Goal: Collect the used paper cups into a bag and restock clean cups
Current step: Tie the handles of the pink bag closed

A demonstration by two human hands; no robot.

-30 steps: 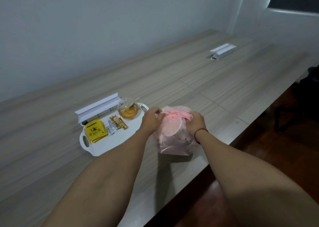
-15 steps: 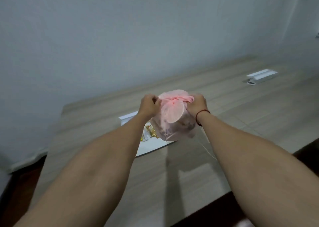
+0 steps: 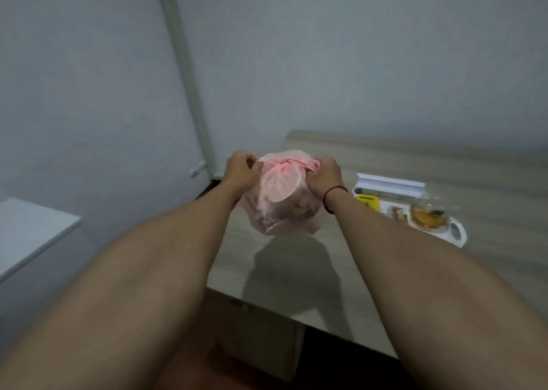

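My left hand [image 3: 241, 171] and right hand [image 3: 324, 174] pinch the pink bag's [image 3: 281, 200] tied top, above the counter's [image 3: 296, 271] left end.

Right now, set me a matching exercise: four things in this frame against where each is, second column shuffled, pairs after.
1 pink translucent plastic bag
2 round glass pot of amber liquid
3 thin red cord bracelet
4 flat yellow packet

A around a wrist
B on the white tray, by its handle hole
C gripped at its top by left hand and right hand
D beside the long white box

Pairs: 1-C, 2-B, 3-A, 4-D
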